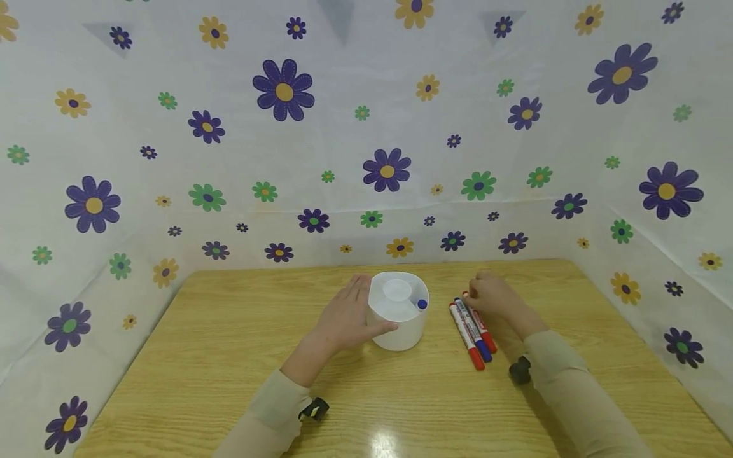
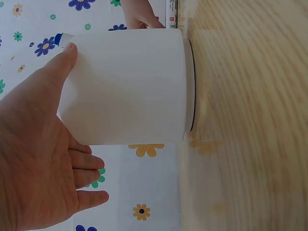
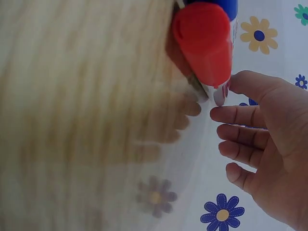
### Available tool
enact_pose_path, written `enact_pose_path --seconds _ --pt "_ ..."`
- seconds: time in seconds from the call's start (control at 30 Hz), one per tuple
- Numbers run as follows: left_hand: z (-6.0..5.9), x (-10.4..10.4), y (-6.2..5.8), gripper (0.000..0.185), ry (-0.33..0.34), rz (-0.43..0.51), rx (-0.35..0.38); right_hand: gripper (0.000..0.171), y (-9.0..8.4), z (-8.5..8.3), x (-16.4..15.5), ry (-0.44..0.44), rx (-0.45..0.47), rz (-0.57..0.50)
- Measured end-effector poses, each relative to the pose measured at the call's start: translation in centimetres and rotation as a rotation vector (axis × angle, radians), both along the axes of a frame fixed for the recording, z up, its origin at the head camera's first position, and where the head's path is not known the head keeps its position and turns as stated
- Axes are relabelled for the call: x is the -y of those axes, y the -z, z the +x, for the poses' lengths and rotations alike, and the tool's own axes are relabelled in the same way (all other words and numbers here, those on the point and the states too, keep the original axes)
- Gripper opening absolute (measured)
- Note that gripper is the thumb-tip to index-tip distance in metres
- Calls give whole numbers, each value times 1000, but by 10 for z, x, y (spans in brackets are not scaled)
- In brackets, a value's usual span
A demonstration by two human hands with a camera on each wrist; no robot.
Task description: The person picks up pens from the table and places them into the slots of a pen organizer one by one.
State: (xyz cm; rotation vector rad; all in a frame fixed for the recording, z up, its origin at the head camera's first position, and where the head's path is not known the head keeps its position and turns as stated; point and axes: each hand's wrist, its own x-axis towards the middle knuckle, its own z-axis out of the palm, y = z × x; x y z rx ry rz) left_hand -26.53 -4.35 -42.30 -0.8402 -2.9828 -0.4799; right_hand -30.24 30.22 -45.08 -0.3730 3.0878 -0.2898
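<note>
A white round container (image 1: 399, 334) with a raised round middle stands upright on the table. My left hand (image 1: 343, 316) holds its left side, thumb on the near wall; in the left wrist view the thumb (image 2: 62, 60) presses near the rim. A blue-ended marker (image 1: 422, 305) stands in the container, mostly hidden. My right hand (image 1: 495, 297) is at the far end of the rightmost red marker (image 1: 487, 337), which its thumb and index finger pinch. Beside that lie a blue marker (image 1: 478, 337) and another red marker (image 1: 466, 334).
The wooden table (image 1: 229, 356) carries the container and markers. A white flowered cloth (image 1: 343, 140) hangs behind it and along both sides. Dark wrist cameras sit on both cuffs, the right one (image 1: 520, 371) close to the tabletop.
</note>
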Motion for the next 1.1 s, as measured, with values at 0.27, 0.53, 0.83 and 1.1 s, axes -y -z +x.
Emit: enact_pose_path --seconds 0.27,0.53,0.83,1.1 --pt "1 -1 0 112 8 2 -7 25 3 -3 0 37 124 -38" --pt "0 -1 -1 112 11 13 -17 24 2 -4 -4 34 113 -81" --pt "-1 0 -1 111 8 9 -3 23 -9 -2 -9 32 44 -67" --pt "-2 0 2 113 6 -5 16 23 -21 7 -9 32 19 -87"
